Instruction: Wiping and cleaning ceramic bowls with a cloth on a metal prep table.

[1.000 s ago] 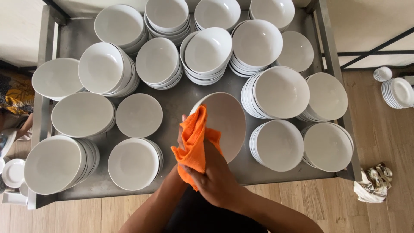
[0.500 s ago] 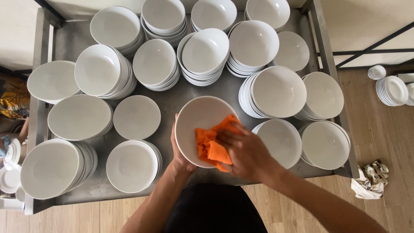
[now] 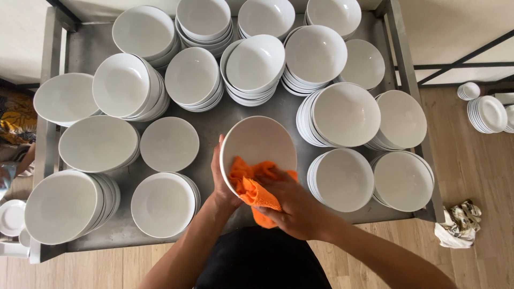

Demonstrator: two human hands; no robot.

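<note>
Two hands engaged, I note: left hand (image 3: 222,184) grips the tilted bowl (image 3: 258,147) steady above the bench (image 3: 214,120) while right hand (image 3: 292,206) presses an orange cloth (image 3: 250,187) inside.

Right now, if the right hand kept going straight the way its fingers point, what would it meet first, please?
The right hand points up and left into the white bowl held by the left hand. With the orange cloth under its fingers, it would probably press against the bowl's inner wall first.
</note>
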